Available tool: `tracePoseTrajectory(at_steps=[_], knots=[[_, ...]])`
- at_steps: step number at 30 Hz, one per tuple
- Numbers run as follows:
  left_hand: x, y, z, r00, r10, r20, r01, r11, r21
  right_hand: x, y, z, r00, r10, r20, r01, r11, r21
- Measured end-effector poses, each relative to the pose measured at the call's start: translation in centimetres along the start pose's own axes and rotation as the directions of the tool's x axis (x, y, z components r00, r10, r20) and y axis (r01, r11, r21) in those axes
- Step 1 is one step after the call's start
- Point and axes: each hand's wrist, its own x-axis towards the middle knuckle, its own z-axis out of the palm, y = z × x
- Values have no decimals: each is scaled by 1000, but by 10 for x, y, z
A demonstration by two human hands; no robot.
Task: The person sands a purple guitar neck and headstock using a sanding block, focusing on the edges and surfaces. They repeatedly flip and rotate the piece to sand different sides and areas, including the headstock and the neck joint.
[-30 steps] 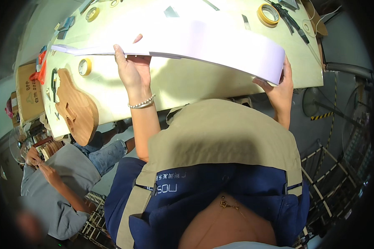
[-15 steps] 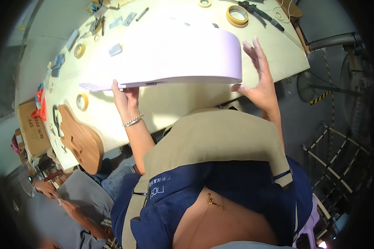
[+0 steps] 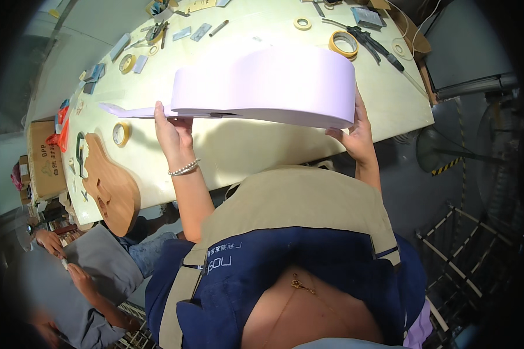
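A pale lilac guitar (image 3: 262, 87) is held on its side above the table, its neck pointing left and the curved side of its body facing up. My left hand (image 3: 174, 131), a beaded bracelet on its wrist, is closed round the neck near where it meets the body. At the rounded bottom end, my right hand (image 3: 358, 134) grips the body, thumb on the near face and fingers behind, partly hidden. Part of a dark soundhole shows along the near edge.
A pale worktable (image 3: 233, 151) carries a brown wooden guitar body (image 3: 112, 186), tape rolls (image 3: 343, 44), a black air gun (image 3: 372, 45) and several sanding pads. A seated person (image 3: 87, 273) works at the lower left. A cardboard box (image 3: 46, 160) stands beyond the left edge, a metal rack (image 3: 451, 250) at right.
My right hand was open and apart from the guitar's bottom end; now it has closed on it. The guitar has shifted slightly right and tilted, showing more of its side.
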Motion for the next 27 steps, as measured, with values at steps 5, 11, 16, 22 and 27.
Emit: tracePoseTrajectory(at_steps=[5, 11, 16, 22, 27], knots=[[-9, 5, 9, 998, 59, 18, -59, 998, -12, -1, 8, -2, 1000, 2, -21, -2, 1000, 10], [-14, 12, 17, 994, 107, 29, -107, 994, -3, -4, 10, -1, 994, 99, -36, -94, 990, 100], [-6, 13, 12, 994, 102, 31, -101, 994, -35, -2, 11, 2, 997, 68, -34, -67, 997, 39], [-6, 8, 7, 999, 39, 21, -37, 996, -87, -6, 23, 11, 977, -168, -132, 176, 983, 50], [-10, 6, 14, 992, 102, 74, -90, 984, -155, -5, 25, 6, 938, -298, -177, 247, 933, -261]])
